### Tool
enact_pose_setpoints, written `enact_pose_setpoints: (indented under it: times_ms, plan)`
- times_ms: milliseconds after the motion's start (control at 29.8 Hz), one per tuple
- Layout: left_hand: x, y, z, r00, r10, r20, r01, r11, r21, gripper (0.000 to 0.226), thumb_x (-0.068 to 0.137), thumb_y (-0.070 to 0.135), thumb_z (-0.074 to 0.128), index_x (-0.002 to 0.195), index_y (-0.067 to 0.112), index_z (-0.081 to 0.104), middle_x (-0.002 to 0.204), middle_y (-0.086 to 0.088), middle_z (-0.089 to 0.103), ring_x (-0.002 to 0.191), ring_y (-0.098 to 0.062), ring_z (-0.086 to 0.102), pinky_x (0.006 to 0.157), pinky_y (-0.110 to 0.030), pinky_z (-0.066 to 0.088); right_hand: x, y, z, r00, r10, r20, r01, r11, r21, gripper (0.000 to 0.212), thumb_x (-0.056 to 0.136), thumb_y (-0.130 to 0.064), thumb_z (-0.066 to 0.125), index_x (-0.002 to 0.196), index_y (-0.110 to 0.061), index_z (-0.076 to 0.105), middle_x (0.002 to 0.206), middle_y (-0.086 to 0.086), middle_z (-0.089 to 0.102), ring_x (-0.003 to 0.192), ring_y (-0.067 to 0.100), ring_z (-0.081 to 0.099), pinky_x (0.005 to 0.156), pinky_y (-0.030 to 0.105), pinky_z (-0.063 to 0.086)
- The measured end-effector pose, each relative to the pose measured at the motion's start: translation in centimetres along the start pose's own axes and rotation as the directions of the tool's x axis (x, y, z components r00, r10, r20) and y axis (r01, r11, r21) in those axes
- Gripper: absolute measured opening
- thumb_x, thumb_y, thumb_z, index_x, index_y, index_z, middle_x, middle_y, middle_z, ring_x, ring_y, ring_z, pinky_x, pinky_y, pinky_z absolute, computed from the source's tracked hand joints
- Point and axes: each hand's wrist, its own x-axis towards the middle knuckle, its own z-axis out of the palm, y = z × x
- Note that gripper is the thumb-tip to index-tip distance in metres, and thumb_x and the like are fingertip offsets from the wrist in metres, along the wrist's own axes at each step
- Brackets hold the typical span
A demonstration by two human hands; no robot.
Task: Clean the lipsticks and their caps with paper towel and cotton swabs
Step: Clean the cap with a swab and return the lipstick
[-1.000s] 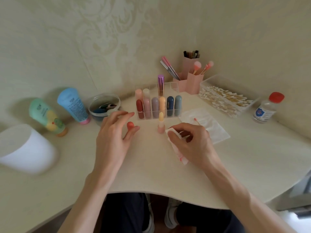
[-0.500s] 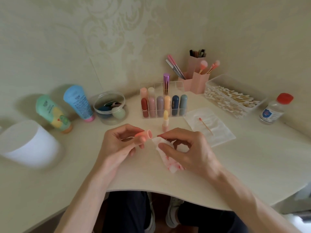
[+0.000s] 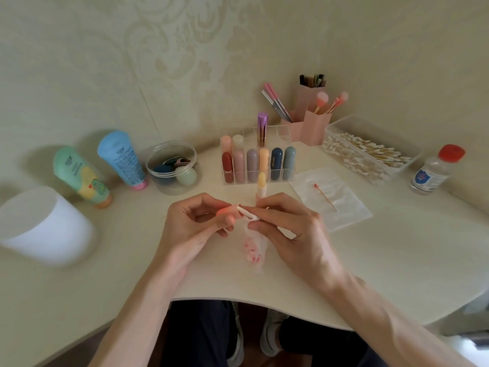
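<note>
My left hand (image 3: pixel 195 229) pinches a small pink lipstick cap (image 3: pixel 228 211) just above the desk, its open end turned right. My right hand (image 3: pixel 288 234) grips a stained paper towel (image 3: pixel 254 250) and pushes a folded corner of it against the cap's mouth. The towel's lower part hangs down with red smears. Behind my hands stands an uncapped yellow lipstick (image 3: pixel 261 185) upright on the desk. A clear organizer (image 3: pixel 258 165) at the back holds several capped lipsticks.
A used cotton swab (image 3: pixel 325 197) lies on a flat paper towel (image 3: pixel 333 200) at right. Farther right are a swab box (image 3: pixel 370 152) and a red-capped bottle (image 3: pixel 435 169). Pink brush holders (image 3: pixel 308 120), a clear jar (image 3: pixel 173 168), two tubes (image 3: pixel 121 160) and a white cup (image 3: pixel 39 226) stand around.
My left hand picked the pink cap up from the desk and brought it toward the right hand. The right hand lifted the towel and pressed its corner against the cap's opening.
</note>
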Motion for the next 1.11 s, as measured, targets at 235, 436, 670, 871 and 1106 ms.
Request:
enact_pose_setpoints:
  times_ms: [235,436,670,871,1106]
  plan:
    - [-0.08,0.48,0.12,0.999,0.004,-0.040,-0.005,1.000,-0.013,0.037,0.070,0.017,0.084,0.094,-0.008,0.072,0.091,-0.015,0.079,0.065,-0.017,0.064,0.059,-0.025,0.054,-0.10,0.17,-0.19,0.996,0.086,0.034,-0.088,0.993,0.078,0.026,0.102,-0.017,0.065,0.125,-0.014,0.076,0.110,-0.004,0.071,0.099,0.014,0.070,0.083,0.027,0.054]
    - [-0.17,0.46,-0.01,0.999,-0.002,-0.039,0.001,1.000,-0.010,0.033,0.070,0.014,0.086,0.093,-0.006,0.073,0.082,-0.008,0.076,0.064,-0.015,0.062,0.059,-0.024,0.052,0.00,-0.32,-0.55,0.990,0.122,-0.071,-0.113,0.987,0.114,0.028,0.090,-0.026,0.079,0.117,-0.019,0.079,0.093,-0.007,0.075,0.077,0.016,0.068,0.073,0.025,0.054]
    - [-0.34,0.62,0.37,1.000,0.028,0.002,-0.028,0.999,-0.023,0.032,0.067,0.013,0.084,0.089,-0.005,0.071,0.079,-0.008,0.076,0.060,-0.012,0.063,0.058,-0.021,0.052,-0.14,-0.15,0.11,0.998,0.037,-0.044,-0.036,0.999,0.025,0.024,0.090,-0.019,0.081,0.113,-0.013,0.082,0.101,-0.006,0.075,0.083,0.008,0.069,0.073,0.022,0.054]
    - [-0.40,0.41,0.52,1.000,0.016,0.008,-0.016,1.000,0.001,0.034,0.062,0.020,0.088,0.083,0.000,0.070,0.082,-0.011,0.078,0.066,-0.013,0.067,0.057,-0.024,0.053,-0.05,-0.06,0.27,1.000,-0.018,-0.024,0.018,1.000,-0.009,0.026,0.091,-0.017,0.080,0.115,-0.008,0.081,0.100,-0.001,0.073,0.087,0.007,0.069,0.077,0.013,0.049]
    - [0.00,0.05,0.41,0.995,-0.006,0.103,0.003,1.000,0.025,0.026,0.071,0.014,0.089,0.083,-0.001,0.072,0.072,-0.013,0.071,0.061,-0.022,0.066,0.052,-0.028,0.051,-0.02,-0.13,0.12,0.999,-0.002,-0.034,0.003,1.000,0.028,0.016,0.089,-0.015,0.083,0.103,-0.006,0.082,0.091,-0.003,0.070,0.072,0.011,0.062,0.068,0.019,0.051]
